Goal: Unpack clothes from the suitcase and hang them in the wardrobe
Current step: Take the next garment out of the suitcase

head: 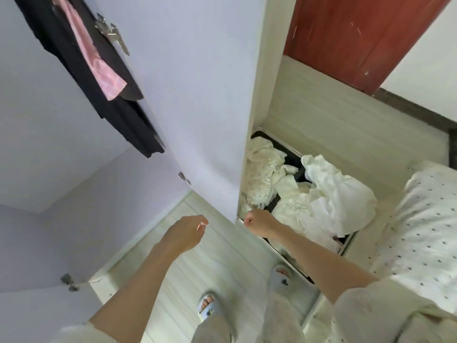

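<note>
An open black suitcase (pixel 294 157) lies on the floor to the right, partly hidden behind the open wardrobe door (pixel 197 100). White and cream clothes (pixel 331 194) are heaped in it. Inside the wardrobe at upper left hang a black garment (pixel 103 95) and a pink one (pixel 91 55). My left hand (pixel 186 231) hangs in front of the wardrobe with fingers loosely curled and holds nothing. My right hand (pixel 259 222) is curled into a fist beside the door's lower corner, over the suitcase's near edge; nothing shows in it.
A bed with a dotted white cover (pixel 425 231) stands at the right. A red-brown door (pixel 351 38) is at the back. Metal hinges (pixel 111 33) sit on the wardrobe door. My slippered feet (pixel 209 305) stand on the pale wood floor.
</note>
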`<move>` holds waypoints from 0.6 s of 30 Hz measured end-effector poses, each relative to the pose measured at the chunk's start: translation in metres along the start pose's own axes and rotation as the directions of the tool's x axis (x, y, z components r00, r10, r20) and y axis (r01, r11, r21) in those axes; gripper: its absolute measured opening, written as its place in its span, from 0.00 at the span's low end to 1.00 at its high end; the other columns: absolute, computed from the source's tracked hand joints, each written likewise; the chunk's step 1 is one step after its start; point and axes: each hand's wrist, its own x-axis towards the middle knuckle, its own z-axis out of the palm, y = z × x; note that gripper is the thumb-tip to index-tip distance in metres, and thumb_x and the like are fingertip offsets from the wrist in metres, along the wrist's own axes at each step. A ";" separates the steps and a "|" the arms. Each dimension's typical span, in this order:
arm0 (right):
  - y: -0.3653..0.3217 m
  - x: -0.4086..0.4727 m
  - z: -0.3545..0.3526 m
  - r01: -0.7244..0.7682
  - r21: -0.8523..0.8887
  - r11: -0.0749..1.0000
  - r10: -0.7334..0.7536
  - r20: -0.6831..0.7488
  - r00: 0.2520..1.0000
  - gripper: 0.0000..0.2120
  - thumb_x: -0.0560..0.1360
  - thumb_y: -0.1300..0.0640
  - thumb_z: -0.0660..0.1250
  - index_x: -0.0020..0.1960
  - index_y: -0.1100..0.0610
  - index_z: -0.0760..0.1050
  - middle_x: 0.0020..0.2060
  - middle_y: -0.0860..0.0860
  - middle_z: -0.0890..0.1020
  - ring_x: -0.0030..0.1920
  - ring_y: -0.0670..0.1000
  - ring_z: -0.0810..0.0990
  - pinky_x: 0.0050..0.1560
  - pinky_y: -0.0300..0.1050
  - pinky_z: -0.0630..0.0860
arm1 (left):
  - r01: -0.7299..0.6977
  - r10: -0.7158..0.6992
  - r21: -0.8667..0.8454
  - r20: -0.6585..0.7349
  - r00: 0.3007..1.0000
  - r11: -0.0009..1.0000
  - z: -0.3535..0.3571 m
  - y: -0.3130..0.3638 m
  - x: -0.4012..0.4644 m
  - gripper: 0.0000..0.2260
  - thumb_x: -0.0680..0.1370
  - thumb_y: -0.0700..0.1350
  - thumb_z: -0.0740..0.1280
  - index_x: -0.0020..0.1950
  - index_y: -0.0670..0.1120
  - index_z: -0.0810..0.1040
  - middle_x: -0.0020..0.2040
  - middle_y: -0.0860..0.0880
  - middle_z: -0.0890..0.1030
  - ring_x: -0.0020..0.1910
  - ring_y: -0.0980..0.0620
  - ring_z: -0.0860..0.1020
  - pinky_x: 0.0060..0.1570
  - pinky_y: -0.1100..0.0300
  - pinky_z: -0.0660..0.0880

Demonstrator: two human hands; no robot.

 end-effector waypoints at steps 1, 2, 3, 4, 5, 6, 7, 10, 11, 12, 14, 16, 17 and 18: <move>0.021 0.001 -0.008 -0.033 0.033 0.999 0.033 0.003 0.999 0.14 0.78 0.61 0.54 0.42 0.64 0.75 0.40 0.58 0.79 0.47 0.57 0.77 0.44 0.48 0.72 | -0.009 0.009 0.006 0.026 1.000 1.000 0.010 0.016 0.011 0.13 0.81 0.46 0.56 0.62 0.52 0.75 0.59 0.51 0.78 0.56 0.51 0.76 0.57 0.57 0.72; 0.040 0.003 -0.015 -0.058 0.070 0.996 0.058 0.007 0.998 0.14 0.78 0.60 0.54 0.49 0.67 0.76 0.46 0.61 0.81 0.50 0.59 0.78 0.49 0.50 0.74 | -0.016 0.016 0.016 0.044 0.999 1.000 0.019 0.031 0.022 0.13 0.81 0.46 0.55 0.62 0.52 0.75 0.60 0.50 0.78 0.57 0.51 0.76 0.58 0.57 0.72; 0.063 0.005 -0.022 -0.082 0.099 0.992 0.080 0.015 0.997 0.15 0.78 0.60 0.55 0.53 0.68 0.76 0.50 0.63 0.81 0.53 0.60 0.78 0.52 0.52 0.74 | -0.023 0.021 0.032 0.075 0.997 0.999 0.029 0.049 0.034 0.14 0.81 0.46 0.55 0.63 0.52 0.74 0.61 0.50 0.77 0.58 0.51 0.75 0.59 0.57 0.71; 0.084 0.008 -0.028 -0.105 0.114 0.988 0.104 0.016 0.994 0.16 0.78 0.59 0.55 0.55 0.68 0.75 0.52 0.63 0.80 0.54 0.61 0.78 0.54 0.52 0.74 | -0.038 0.033 0.044 0.103 0.994 0.998 0.039 0.066 0.046 0.14 0.81 0.46 0.54 0.63 0.52 0.74 0.62 0.50 0.77 0.59 0.51 0.74 0.60 0.56 0.71; 0.108 0.011 -0.036 -0.118 0.117 0.986 0.118 0.006 0.993 0.15 0.78 0.58 0.56 0.56 0.67 0.75 0.53 0.62 0.80 0.55 0.60 0.78 0.54 0.51 0.74 | -0.050 0.042 0.053 0.137 0.990 0.997 0.050 0.087 0.060 0.14 0.81 0.46 0.53 0.64 0.52 0.73 0.63 0.50 0.76 0.60 0.50 0.74 0.61 0.56 0.71; 0.128 0.016 -0.042 -0.140 0.129 0.982 0.141 0.002 0.990 0.15 0.78 0.57 0.57 0.57 0.65 0.75 0.54 0.60 0.80 0.56 0.59 0.78 0.55 0.49 0.74 | -0.058 0.049 0.053 0.153 0.987 0.997 0.061 0.104 0.072 0.15 0.82 0.46 0.53 0.65 0.51 0.72 0.63 0.50 0.75 0.61 0.50 0.74 0.61 0.55 0.70; 0.157 0.026 -0.050 -0.169 0.143 0.975 0.170 0.006 0.985 0.15 0.79 0.56 0.57 0.59 0.63 0.75 0.55 0.58 0.80 0.56 0.58 0.78 0.54 0.48 0.73 | -0.055 0.046 0.046 0.174 0.984 0.997 0.080 0.125 0.092 0.15 0.82 0.46 0.53 0.65 0.51 0.72 0.64 0.50 0.75 0.61 0.50 0.74 0.61 0.55 0.70; 0.212 0.055 -0.063 -0.200 0.185 0.962 0.207 -0.019 0.978 0.16 0.79 0.55 0.56 0.62 0.61 0.73 0.59 0.56 0.79 0.58 0.55 0.77 0.57 0.47 0.73 | -0.080 0.073 0.025 0.208 0.975 0.996 0.119 0.164 0.136 0.15 0.82 0.45 0.53 0.67 0.50 0.70 0.64 0.48 0.74 0.61 0.49 0.73 0.61 0.55 0.70; 0.233 0.069 -0.064 -0.214 0.192 0.958 0.223 -0.029 0.974 0.16 0.80 0.55 0.56 0.64 0.61 0.72 0.60 0.56 0.78 0.60 0.54 0.76 0.58 0.46 0.73 | -0.095 0.087 0.025 0.223 0.971 0.995 0.137 0.174 0.155 0.15 0.82 0.45 0.53 0.68 0.49 0.69 0.64 0.48 0.74 0.61 0.48 0.73 0.61 0.55 0.70; 0.250 0.081 -0.063 -0.222 0.203 0.954 0.235 -0.041 0.971 0.16 0.80 0.55 0.56 0.65 0.60 0.71 0.61 0.55 0.77 0.61 0.54 0.76 0.59 0.45 0.72 | -0.106 0.099 0.018 0.235 0.967 0.994 0.150 0.180 0.168 0.16 0.82 0.45 0.53 0.68 0.48 0.69 0.63 0.47 0.74 0.61 0.48 0.73 0.61 0.55 0.70; 0.285 0.110 -0.055 -0.251 0.223 0.942 0.265 -0.035 0.964 0.17 0.81 0.55 0.55 0.67 0.60 0.69 0.64 0.55 0.76 0.63 0.53 0.74 0.61 0.45 0.71 | -0.100 0.093 0.011 0.283 0.955 0.995 0.183 0.184 0.200 0.16 0.81 0.44 0.53 0.68 0.48 0.68 0.62 0.47 0.75 0.59 0.48 0.74 0.59 0.55 0.71; 0.319 0.146 -0.040 -0.275 0.219 0.936 0.289 -0.035 0.957 0.19 0.81 0.55 0.55 0.69 0.59 0.66 0.65 0.56 0.74 0.65 0.54 0.72 0.63 0.45 0.69 | -0.094 0.079 0.028 0.324 0.943 0.995 0.216 0.172 0.239 0.15 0.81 0.43 0.53 0.68 0.48 0.68 0.62 0.47 0.75 0.57 0.48 0.74 0.56 0.57 0.71; 0.338 0.168 -0.029 -0.295 0.212 0.932 0.310 -0.038 0.950 0.19 0.80 0.55 0.56 0.70 0.60 0.65 0.65 0.56 0.74 0.66 0.54 0.72 0.64 0.46 0.70 | -0.086 0.063 0.051 0.346 0.936 0.995 0.235 0.163 0.261 0.15 0.81 0.43 0.54 0.68 0.47 0.68 0.62 0.46 0.74 0.57 0.48 0.74 0.56 0.57 0.71; 0.356 0.189 -0.019 -0.317 0.197 0.928 0.333 -0.049 0.942 0.20 0.80 0.55 0.56 0.70 0.60 0.64 0.65 0.57 0.73 0.66 0.55 0.71 0.64 0.48 0.70 | -0.082 0.050 0.074 0.362 0.931 0.994 0.254 0.153 0.282 0.16 0.81 0.43 0.55 0.68 0.48 0.67 0.63 0.46 0.73 0.59 0.48 0.74 0.57 0.57 0.71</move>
